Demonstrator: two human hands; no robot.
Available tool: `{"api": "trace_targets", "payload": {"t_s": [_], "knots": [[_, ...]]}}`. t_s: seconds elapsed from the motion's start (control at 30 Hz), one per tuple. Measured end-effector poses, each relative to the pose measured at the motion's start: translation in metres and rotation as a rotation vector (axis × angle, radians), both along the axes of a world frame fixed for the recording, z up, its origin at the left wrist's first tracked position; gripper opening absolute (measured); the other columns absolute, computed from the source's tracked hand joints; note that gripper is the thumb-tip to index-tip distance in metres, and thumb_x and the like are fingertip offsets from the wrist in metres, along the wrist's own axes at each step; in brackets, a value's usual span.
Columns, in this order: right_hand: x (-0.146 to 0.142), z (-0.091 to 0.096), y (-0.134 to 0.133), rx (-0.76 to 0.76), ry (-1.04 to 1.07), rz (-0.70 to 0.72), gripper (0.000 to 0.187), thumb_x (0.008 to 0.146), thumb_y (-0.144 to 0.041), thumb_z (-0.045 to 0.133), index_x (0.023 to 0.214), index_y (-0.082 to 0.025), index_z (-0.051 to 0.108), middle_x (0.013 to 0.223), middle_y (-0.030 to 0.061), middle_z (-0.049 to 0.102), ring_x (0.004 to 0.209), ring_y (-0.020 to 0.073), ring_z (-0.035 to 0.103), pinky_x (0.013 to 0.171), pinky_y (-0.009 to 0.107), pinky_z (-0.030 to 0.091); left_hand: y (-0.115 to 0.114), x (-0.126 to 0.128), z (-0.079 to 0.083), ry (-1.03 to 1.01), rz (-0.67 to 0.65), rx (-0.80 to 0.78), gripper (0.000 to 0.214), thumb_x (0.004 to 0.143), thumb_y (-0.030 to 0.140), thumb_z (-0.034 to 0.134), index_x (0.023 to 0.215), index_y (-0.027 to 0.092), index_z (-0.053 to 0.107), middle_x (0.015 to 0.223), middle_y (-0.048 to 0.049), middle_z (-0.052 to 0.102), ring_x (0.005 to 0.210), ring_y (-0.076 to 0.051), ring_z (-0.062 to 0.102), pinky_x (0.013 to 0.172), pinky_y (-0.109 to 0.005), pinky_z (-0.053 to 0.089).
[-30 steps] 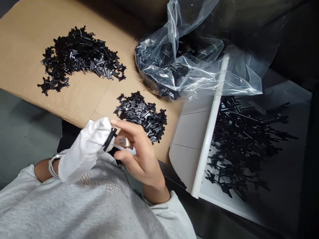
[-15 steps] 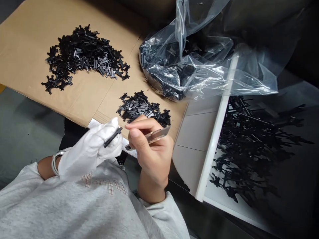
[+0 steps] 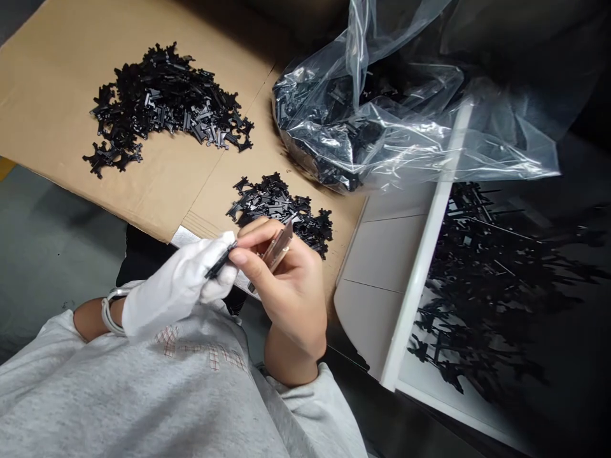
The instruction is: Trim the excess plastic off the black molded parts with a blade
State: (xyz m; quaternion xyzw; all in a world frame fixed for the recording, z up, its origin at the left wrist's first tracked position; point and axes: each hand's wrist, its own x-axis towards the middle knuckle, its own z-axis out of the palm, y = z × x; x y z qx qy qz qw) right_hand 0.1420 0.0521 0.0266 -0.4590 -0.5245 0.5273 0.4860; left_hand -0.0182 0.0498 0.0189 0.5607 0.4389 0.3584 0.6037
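Observation:
My left hand, in a white glove, is closed on a small black plastic part. My bare right hand keeps a flat metal knife-like tool between its fingers and palm, tilted upward. Its thumb and forefinger meet the upper end of the black part. Just beyond my hands lies a small pile of similar black parts on the cardboard. The tool's lower end is partly hidden behind my right thumb.
A larger pile of black parts lies at the far left on the cardboard. Right of it stands a clear plastic bag full of black parts. A white-rimmed bin at the right holds many dark branching pieces.
My right hand has moved left to the black part, thumb and forefinger now at its end. The tool has swung from lying nearly sideways to pointing upward. The view has shifted slightly.

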Motion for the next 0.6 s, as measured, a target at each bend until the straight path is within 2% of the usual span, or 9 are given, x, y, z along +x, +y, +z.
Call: {"api": "trace_targets", "payload": {"t_s": [0.13, 0.23, 0.33, 0.4, 0.47, 0.53, 0.6], "knots": [[0.000, 0.001, -0.001, -0.013, 0.024, -0.016, 0.043, 0.091, -0.050, 0.093, 0.072, -0.023, 0.065, 0.066, -0.0052, 0.065, 0.056, 0.0099, 0.055, 0.050, 0.023, 0.043, 0.010, -0.005, 0.006, 0.136, 0.054, 0.091, 0.017, 0.094, 0.022, 0.051, 0.078, 0.024, 0.055, 0.073, 0.0021, 0.061, 0.065, -0.014, 0.058, 0.062, -0.024, 0.051], [0.001, 0.000, -0.001, -0.011, -0.022, -0.037, 0.046, 0.094, -0.055, 0.089, 0.073, -0.023, 0.063, 0.067, -0.0051, 0.065, 0.055, 0.0099, 0.054, 0.049, 0.023, 0.042, 0.014, -0.010, 0.011, 0.129, 0.043, -0.028, 0.024, 0.100, 0.031, 0.049, 0.078, 0.023, 0.057, 0.067, 0.0031, 0.060, 0.058, -0.012, 0.055, 0.052, -0.022, 0.045], [0.003, -0.003, -0.004, 0.048, -0.089, -0.028, 0.048, 0.100, -0.064, 0.079, 0.079, -0.023, 0.065, 0.070, -0.0040, 0.065, 0.057, 0.0108, 0.054, 0.052, 0.025, 0.045, 0.016, -0.011, 0.019, 0.057, -0.018, -0.146, 0.029, 0.097, 0.039, 0.054, 0.072, 0.024, 0.053, 0.053, 0.0081, 0.049, 0.045, -0.009, 0.040, 0.044, -0.019, 0.038], [0.006, -0.005, -0.008, 0.132, -0.114, -0.007, 0.047, 0.106, -0.068, 0.067, 0.092, -0.024, 0.074, 0.080, -0.0010, 0.069, 0.066, 0.0136, 0.062, 0.061, 0.028, 0.053, 0.017, -0.009, 0.024, 0.071, -0.026, -0.161, 0.029, 0.092, 0.037, 0.056, 0.067, 0.024, 0.051, 0.051, 0.0092, 0.046, 0.044, -0.006, 0.037, 0.042, -0.017, 0.034], [0.010, -0.009, -0.014, 0.229, -0.157, -0.015, 0.049, 0.112, -0.067, 0.053, 0.117, -0.026, 0.080, 0.095, 0.0028, 0.071, 0.080, 0.0173, 0.068, 0.071, 0.032, 0.059, 0.016, -0.009, 0.028, 0.110, 0.021, -0.154, 0.030, 0.091, 0.037, 0.055, 0.065, 0.023, 0.051, 0.052, 0.0087, 0.048, 0.044, -0.005, 0.039, 0.041, -0.015, 0.032], [0.013, -0.013, -0.019, 0.324, -0.243, -0.039, 0.046, 0.118, -0.057, 0.046, 0.140, -0.031, 0.077, 0.104, 0.0053, 0.073, 0.088, 0.0203, 0.069, 0.078, 0.036, 0.062, 0.015, -0.009, 0.030, 0.145, 0.070, -0.146, 0.031, 0.090, 0.039, 0.055, 0.064, 0.023, 0.051, 0.052, 0.0084, 0.047, 0.043, -0.004, 0.040, 0.040, -0.015, 0.033], [0.014, -0.016, -0.022, 0.404, -0.316, -0.042, 0.040, 0.119, -0.041, 0.049, 0.152, -0.034, 0.071, 0.103, 0.0049, 0.075, 0.087, 0.0216, 0.068, 0.077, 0.037, 0.063, 0.015, -0.010, 0.032, 0.142, 0.090, -0.153, 0.032, 0.089, 0.040, 0.056, 0.063, 0.023, 0.051, 0.051, 0.0087, 0.046, 0.041, -0.004, 0.038, 0.039, -0.015, 0.033]]}}
